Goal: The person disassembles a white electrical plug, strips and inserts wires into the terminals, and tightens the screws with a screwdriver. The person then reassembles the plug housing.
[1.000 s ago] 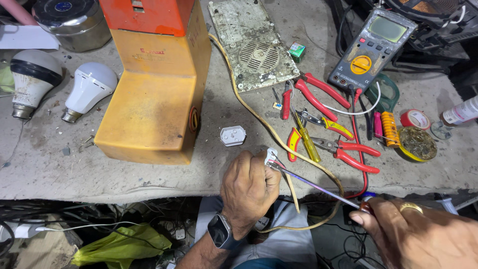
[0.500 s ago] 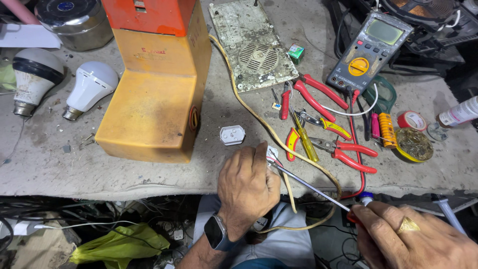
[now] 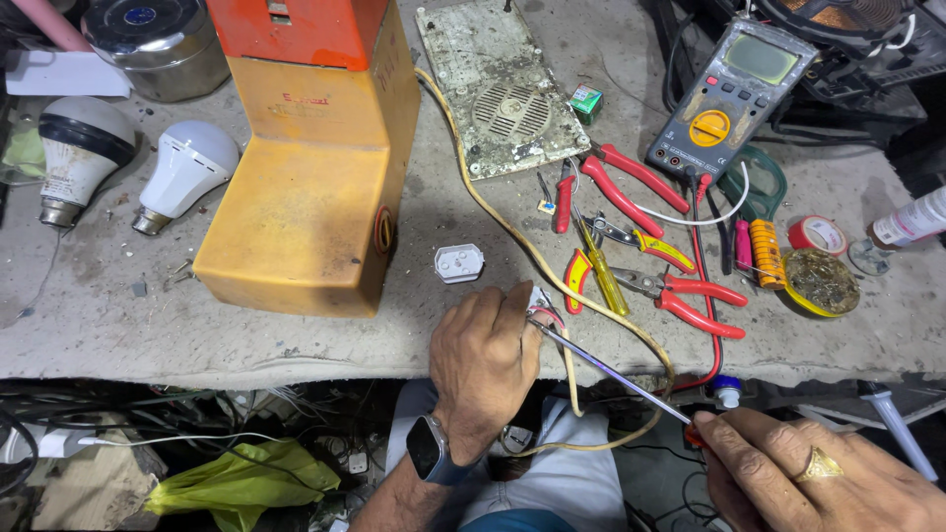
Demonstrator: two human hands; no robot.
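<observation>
My left hand (image 3: 485,360), with a smartwatch on the wrist, rests at the workbench's front edge, its fingers closed on a small white plug part (image 3: 540,299) with red wire ends. My right hand (image 3: 808,473), wearing a ring, grips the red handle of a long screwdriver (image 3: 611,369). The shaft slants up and left, and its tip touches the plug part at my left fingertips. A yellowish cable (image 3: 512,232) runs from the orange appliance (image 3: 310,167) across the bench to the plug. A white plug cover (image 3: 459,263) lies just above my left hand.
Red-handled pliers (image 3: 680,291), cutters and a yellow screwdriver (image 3: 601,271) lie right of the plug. A multimeter (image 3: 734,94), a dirty grille plate (image 3: 501,89), solder wire and tape (image 3: 816,234) sit behind. Two bulbs (image 3: 182,172) lie at left. Cables hang below the bench edge.
My right hand has slid a little lower and to the right with the screwdriver handle. The left hand stays on the plug part.
</observation>
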